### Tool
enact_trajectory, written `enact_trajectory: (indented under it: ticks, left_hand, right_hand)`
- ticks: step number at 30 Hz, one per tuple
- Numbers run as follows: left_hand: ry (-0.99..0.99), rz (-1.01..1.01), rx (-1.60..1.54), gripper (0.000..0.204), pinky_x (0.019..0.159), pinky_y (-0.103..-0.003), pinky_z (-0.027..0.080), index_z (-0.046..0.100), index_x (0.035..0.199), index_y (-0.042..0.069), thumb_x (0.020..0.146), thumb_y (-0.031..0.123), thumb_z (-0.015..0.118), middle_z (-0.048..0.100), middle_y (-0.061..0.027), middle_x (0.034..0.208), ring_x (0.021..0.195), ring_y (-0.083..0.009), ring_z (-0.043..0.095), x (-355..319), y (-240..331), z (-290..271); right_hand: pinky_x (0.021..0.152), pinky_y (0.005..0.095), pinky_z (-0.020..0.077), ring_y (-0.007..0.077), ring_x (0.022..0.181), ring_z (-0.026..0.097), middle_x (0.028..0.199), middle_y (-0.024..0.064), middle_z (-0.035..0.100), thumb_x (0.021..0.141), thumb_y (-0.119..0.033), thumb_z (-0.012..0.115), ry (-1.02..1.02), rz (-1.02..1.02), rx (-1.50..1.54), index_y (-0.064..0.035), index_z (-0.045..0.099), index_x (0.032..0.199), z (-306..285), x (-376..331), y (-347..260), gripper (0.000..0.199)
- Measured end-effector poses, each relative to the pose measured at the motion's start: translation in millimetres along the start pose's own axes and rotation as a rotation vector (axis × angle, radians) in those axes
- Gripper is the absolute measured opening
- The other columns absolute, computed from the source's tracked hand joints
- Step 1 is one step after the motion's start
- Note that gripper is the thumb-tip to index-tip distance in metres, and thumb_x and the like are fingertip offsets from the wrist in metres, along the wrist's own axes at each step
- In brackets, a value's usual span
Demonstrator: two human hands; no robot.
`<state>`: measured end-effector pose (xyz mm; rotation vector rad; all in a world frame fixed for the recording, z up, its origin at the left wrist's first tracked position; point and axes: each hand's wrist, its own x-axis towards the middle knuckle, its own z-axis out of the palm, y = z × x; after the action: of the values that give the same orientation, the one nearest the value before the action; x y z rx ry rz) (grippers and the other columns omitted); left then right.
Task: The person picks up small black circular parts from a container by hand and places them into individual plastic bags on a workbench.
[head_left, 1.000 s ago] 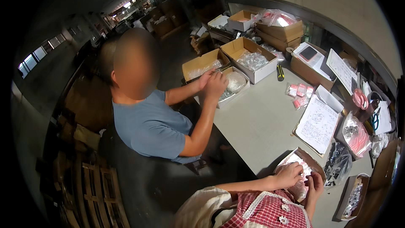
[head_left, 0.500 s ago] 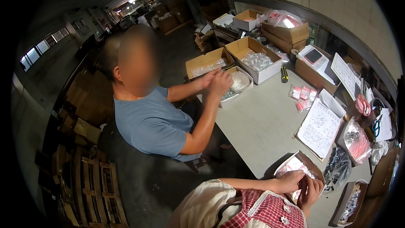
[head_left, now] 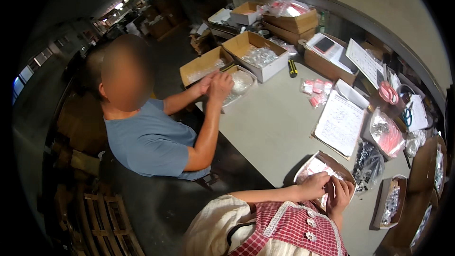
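An open white cardboard box with small red-and-white plastic packets in it stands at the table's near edge. Over the box my left hand and my right hand come close together, fingers bent and pinched. Whatever lies between the fingertips is too small and covered to make out. Just right of the box lies a clear plastic bag of small black parts.
A co-worker in a blue shirt works at the table's left side, both hands over a box. An open notebook, a yellow-and-black cutter and red-and-white packets lie on the table. A narrow box of small silvery parts stands at right.
The whole view has shifted, so the table and the co-worker appear further left and slightly higher. My hands stay together over the box of packets.
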<state>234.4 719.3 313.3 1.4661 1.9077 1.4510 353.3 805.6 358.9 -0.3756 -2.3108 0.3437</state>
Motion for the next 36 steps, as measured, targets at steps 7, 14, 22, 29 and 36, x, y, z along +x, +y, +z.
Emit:
enact_trajectory:
  ticks: [7,14,22,29,36]
  left_hand:
    - [0.067,0.113,0.080,0.019,0.073,-0.044,0.051,0.062,0.091,0.001,0.073,0.001,0.064,0.060,-0.0134,0.089,0.085,-0.0342,0.061,3,6,-1]
    - [-0.053,0.139,0.057,0.024,0.076,-0.045,0.050,0.061,0.094,0.002,0.071,-0.003,0.059,0.058,-0.0147,0.092,0.091,-0.0366,0.061,-11,12,-8]
    - [-0.018,0.094,-0.022,0.032,0.083,-0.043,0.050,0.060,0.109,0.001,0.077,-0.002,0.061,0.060,-0.0156,0.102,0.099,-0.0356,0.061,-17,6,-15]
    - [0.028,-0.040,-0.014,0.028,0.070,-0.043,0.053,0.059,0.109,0.005,0.081,0.000,0.060,0.067,-0.0154,0.081,0.078,-0.0340,0.068,-18,3,-36]
    - [0.081,-0.095,-0.086,0.011,0.074,-0.040,0.053,0.060,0.099,0.002,0.088,0.005,0.060,0.068,-0.0144,0.089,0.081,-0.0306,0.068,-18,-7,-45]
  right_hand:
    - [0.091,0.0409,0.0435,0.0317,0.100,0.060,0.107,0.0132,0.069,0.080,0.002,0.067,-0.164,0.102,0.222,-0.0015,0.070,0.106,-17,-2,6,0.027]
    - [0.102,0.0472,0.0420,0.0385,0.121,0.052,0.130,0.0163,0.060,0.071,0.001,0.066,-0.356,0.077,0.330,-0.0014,0.070,0.098,-25,-6,12,0.028]
    - [0.098,0.0462,0.0434,0.0371,0.116,0.055,0.123,0.0161,0.063,0.077,0.000,0.070,-0.284,0.057,0.304,0.0000,0.065,0.089,-19,0,10,0.012]
    - [0.083,0.0366,0.0509,0.0317,0.090,0.067,0.098,0.0176,0.068,0.082,0.007,0.065,-0.294,0.281,0.421,0.0044,0.061,0.099,-22,25,-14,0.017]
    - [0.070,0.0255,0.0464,0.0110,0.076,0.057,0.083,0.0052,0.059,0.096,0.000,0.058,-0.158,0.451,0.673,0.0016,0.057,0.096,-48,43,-3,0.002]
